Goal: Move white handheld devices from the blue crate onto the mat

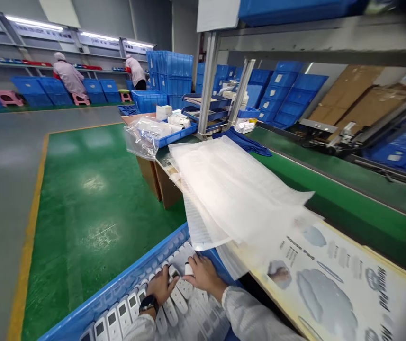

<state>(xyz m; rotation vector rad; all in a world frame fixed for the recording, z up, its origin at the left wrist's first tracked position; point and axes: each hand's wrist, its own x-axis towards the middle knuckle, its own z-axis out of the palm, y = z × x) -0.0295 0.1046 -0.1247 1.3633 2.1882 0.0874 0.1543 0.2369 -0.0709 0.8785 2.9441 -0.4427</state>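
White remote controls (112, 319) with small dark screens stand packed in rows in a blue crate (92, 303) at the bottom of the head view. My left hand (160, 287), with a dark watch on its wrist, reaches into the row. Its thumb and fingers close around the upper end of one remote control (175, 272). Just to the right, my right hand (204, 272) pinches the end of another remote control (188, 269) between thumb and fingers. Some of the remote controls lie tilted under the hands, and a translucent sheet seems to cover those nearest me.
White foam sheets (238, 189) lie on the workbench beside the crate, partly over a printed cardboard box (345, 284). Beyond them are a blue tray (177, 134) with plastic bags and a metal post (208, 85). Two people work at far shelves among blue crates.
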